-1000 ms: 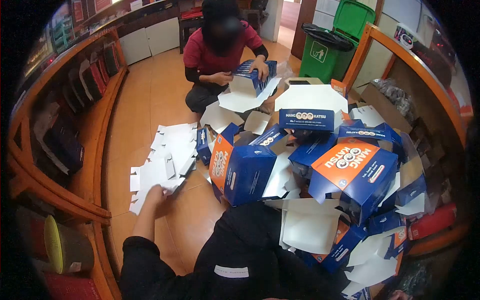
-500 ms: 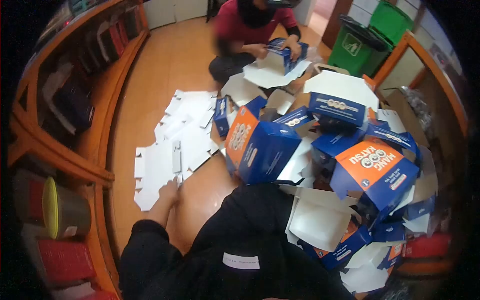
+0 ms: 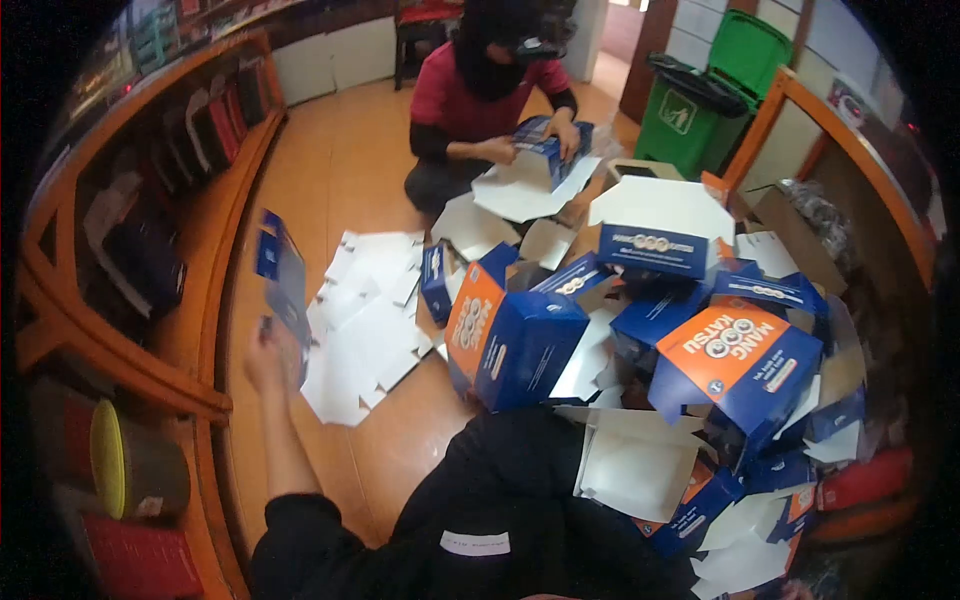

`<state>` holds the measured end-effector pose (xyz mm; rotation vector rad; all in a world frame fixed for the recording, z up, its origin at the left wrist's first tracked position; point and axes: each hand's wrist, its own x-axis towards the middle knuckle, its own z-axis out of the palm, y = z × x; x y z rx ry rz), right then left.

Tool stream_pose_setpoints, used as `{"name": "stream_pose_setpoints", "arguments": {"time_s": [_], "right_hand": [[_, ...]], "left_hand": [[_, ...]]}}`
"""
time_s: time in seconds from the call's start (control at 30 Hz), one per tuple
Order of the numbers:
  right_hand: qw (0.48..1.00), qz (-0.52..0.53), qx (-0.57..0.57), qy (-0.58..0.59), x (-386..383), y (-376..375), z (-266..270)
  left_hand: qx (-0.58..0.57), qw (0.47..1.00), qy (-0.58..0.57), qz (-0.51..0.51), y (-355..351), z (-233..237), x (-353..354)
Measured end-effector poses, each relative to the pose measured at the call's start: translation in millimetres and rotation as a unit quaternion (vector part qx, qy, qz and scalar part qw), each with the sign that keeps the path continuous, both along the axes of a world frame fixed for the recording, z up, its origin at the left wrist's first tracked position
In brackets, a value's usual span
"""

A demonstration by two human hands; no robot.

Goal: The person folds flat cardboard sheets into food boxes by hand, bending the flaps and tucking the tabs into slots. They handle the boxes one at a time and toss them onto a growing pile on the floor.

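My left hand [image 3: 266,358] is closed on the edge of a flat box blank [image 3: 288,295], held on edge above the floor with its blue printed side showing. Just right of it, a stack of unfolded white box blanks [image 3: 372,335] lies on the floor. A folded blue and orange box [image 3: 512,335] stands in front of my body. My right hand is out of view.
Folded blue and orange boxes [image 3: 745,350] are heaped on the right. Across from me a person [image 3: 485,100] sits handling another box [image 3: 545,150]. A green bin [image 3: 690,115] stands behind the heap. A wooden shelf [image 3: 215,200] runs along the left.
My left hand has lifted a blank off the stack and moved left with it, turning it on edge. The view has shifted slightly, and the other person still handles a box.
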<state>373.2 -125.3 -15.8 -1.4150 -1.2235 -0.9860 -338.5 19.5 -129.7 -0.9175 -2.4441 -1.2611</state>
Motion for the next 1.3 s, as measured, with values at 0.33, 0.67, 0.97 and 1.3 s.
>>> {"name": "stream_pose_setpoints", "arguments": {"time_s": [0.33,0.67,0.97,1.3], "right_hand": [[0.872,0.477,-0.033,0.107,-111,89,10],[0.771,0.562,-0.203,0.219,-155,90,44],[0.799,0.563,-0.098,0.190,-143,58,48],[0.836,0.507,-0.177,0.115,-131,29,68]], "left_hand": [[0.169,0.813,0.119,-0.545,-43,167,135],[0.118,0.660,0.037,-0.741,-80,208,183],[-0.165,0.650,0.010,-0.742,-80,224,208],[-0.198,0.431,0.004,-0.880,-48,217,321]]}}
